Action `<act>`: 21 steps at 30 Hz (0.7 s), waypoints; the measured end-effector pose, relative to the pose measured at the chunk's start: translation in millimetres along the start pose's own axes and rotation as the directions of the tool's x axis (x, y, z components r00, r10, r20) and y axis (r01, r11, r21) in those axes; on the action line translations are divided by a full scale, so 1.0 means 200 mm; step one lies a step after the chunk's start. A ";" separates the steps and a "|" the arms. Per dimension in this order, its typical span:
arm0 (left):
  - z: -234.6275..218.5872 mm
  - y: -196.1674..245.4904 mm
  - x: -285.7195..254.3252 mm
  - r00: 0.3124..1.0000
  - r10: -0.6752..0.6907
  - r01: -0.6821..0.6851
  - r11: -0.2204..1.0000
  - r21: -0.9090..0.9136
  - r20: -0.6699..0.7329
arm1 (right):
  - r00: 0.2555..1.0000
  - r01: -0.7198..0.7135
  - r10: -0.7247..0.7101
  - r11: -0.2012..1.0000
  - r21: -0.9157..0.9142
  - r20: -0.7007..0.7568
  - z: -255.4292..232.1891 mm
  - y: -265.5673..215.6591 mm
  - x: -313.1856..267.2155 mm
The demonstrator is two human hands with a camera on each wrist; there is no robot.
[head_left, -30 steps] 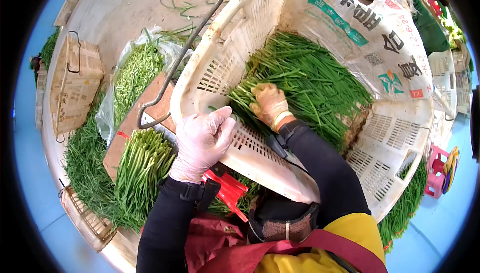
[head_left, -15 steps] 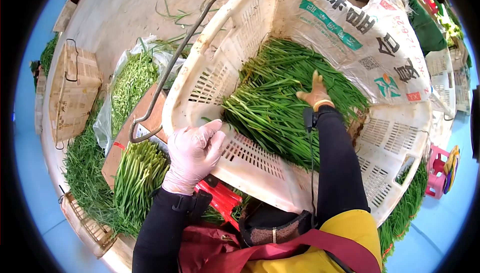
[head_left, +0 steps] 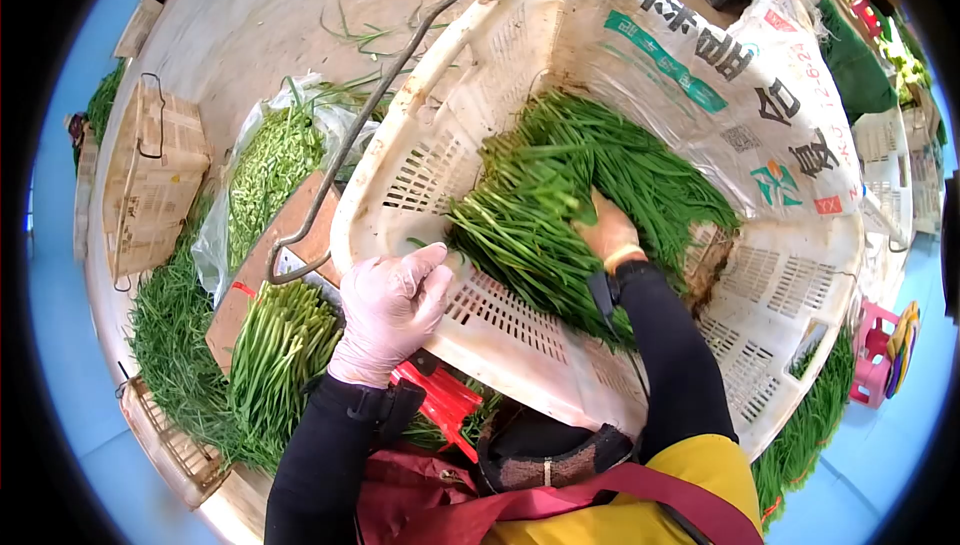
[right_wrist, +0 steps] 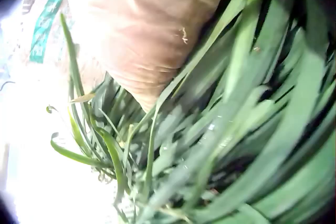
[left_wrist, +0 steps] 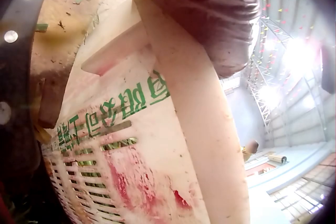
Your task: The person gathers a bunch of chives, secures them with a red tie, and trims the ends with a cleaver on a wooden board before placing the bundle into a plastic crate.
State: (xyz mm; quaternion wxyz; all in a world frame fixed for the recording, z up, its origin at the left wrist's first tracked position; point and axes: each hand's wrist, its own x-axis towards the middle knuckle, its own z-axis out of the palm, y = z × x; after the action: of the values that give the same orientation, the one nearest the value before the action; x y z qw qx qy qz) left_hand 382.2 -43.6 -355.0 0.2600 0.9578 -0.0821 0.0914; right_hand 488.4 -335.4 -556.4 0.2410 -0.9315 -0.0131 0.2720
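My gloved left hand (head_left: 392, 310) grips the near-left rim of a large white plastic basket (head_left: 352, 215); the left wrist view shows the glove folded over that rim (left_wrist: 181, 85). Inside the basket lies a heap of long garlic chives (head_left: 655, 160), pale stem ends to the left and dark green leaves to the right. My right hand (head_left: 610, 232), also gloved, is sunk in the middle of the heap and grasps a bunch, whose leaves cover its fingers. Close up in the right wrist view, leaves (right_wrist: 247, 124) press against the glove (right_wrist: 147, 24).
A printed white sack (head_left: 740, 105) lines the basket's far wall. To the left, more chives (head_left: 285, 350) stand beside a brown board (head_left: 225, 320), near a plastic bag of pale cut stems (head_left: 275, 165). A bent metal rod (head_left: 350, 140) crosses close by the rim. A pink stool (head_left: 872, 355) stands right.
My right hand went from the stem ends to the leaves at the right, then back left, down into the heap. Chives around it are shifting. The left hand stays on the rim.
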 end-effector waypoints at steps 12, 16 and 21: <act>0.00 0.01 0.00 0.998 0.056 -0.055 0.998 0.032 -0.032 | 0.977 0.202 -0.211 0.952 -0.231 -0.017 0.13 0.03 -0.30; 0.00 0.01 0.00 0.999 0.034 -0.033 0.999 0.020 -0.026 | 0.995 0.076 -0.063 0.981 -0.181 0.073 -0.07 0.05 -0.11; -0.01 0.03 0.00 1.000 -0.003 0.003 1.000 0.008 -0.013 | 0.991 -0.039 0.073 0.959 -0.282 0.111 -0.26 0.01 -0.09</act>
State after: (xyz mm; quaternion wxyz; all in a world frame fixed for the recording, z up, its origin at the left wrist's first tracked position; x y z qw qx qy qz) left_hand 381.4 -47.0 -350.1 0.2570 0.9583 -0.0785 0.0977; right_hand 500.6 -363.3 -509.6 0.0982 -0.9381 -0.0392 0.3299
